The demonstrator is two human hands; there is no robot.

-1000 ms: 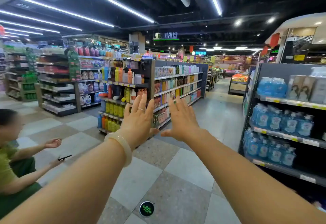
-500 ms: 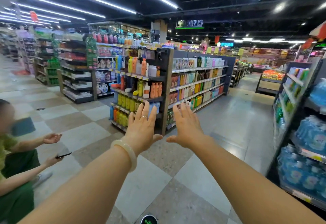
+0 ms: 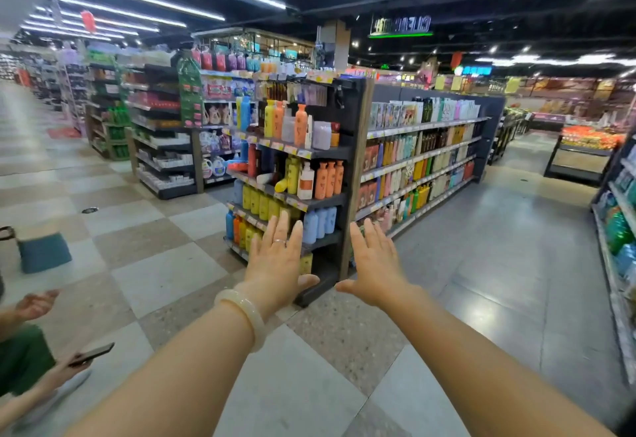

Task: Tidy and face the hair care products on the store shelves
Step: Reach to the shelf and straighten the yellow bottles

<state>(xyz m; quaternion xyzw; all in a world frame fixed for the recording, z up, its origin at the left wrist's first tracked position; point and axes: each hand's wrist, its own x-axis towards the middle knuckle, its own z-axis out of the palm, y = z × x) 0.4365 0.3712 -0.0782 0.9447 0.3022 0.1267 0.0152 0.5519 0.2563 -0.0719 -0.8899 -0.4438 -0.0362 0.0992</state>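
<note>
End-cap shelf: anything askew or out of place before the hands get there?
Yes. On the end-cap shelf, a yellow bottle leans sideways among upright ones, and a white item beside it seems to lie flat. Left hand and right hand are open, touching nothing.

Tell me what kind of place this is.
A supermarket or large store, toiletries section. A shelf unit holds rows of shampoo-type bottles with price tags along the shelf edges, more aisles run off to the left, and a produce-like display stands at far right.
</note>
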